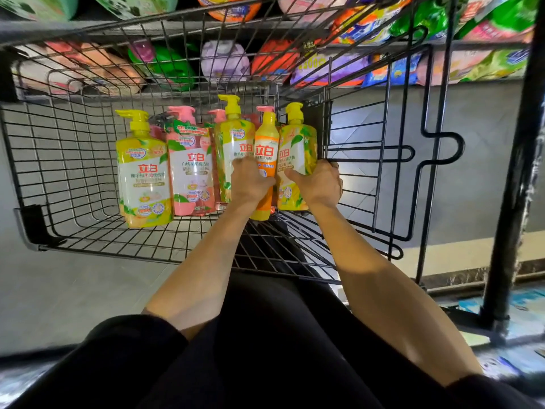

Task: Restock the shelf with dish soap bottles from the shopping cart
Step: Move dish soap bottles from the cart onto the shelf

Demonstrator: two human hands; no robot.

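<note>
Several dish soap bottles stand in the black wire shopping cart (67,160). My left hand (250,184) grips a yellow pump bottle (234,137) near the cart's middle. My right hand (320,184) grips another yellow pump bottle (296,143) at the cart's right wall. Between my hands stands a slim orange bottle with a pink cap (265,149), touching both. Further left are a pink pump bottle (188,169) and a third yellow pump bottle (143,175). More pink bottles show partly behind them.
Beyond the cart, shelves (472,44) hold coloured detergent bags and bottles. A black upright post (513,160) stands at the right. Grey tiled floor (472,160) lies right of the cart. My dark-clothed legs fill the bottom of the view.
</note>
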